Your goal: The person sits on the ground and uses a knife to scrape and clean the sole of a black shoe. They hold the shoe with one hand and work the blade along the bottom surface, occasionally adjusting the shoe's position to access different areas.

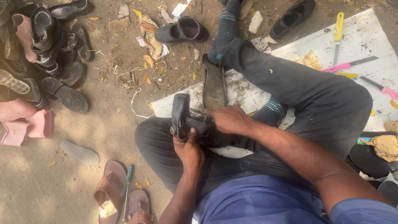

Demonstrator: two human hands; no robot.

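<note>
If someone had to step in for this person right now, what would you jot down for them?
Left hand: grips a dark shoe from below, steadying it over the lap.
Right hand: closed on a thin metal tool whose tip meets the shoe.
Nearby: a loose dark sole lies on the white board; a yellow-handled knife and pink-handled knives lie further along it. A pile of sandals sits on the ground on the left.
Done: shoe in hand, tool applied.
Left: the shoe is still being worked; how far along cannot be told.

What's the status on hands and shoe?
Left hand grips black shoe on lap. Right hand works a thin tool at it. Loose sole beside, nothing blocking.
</note>
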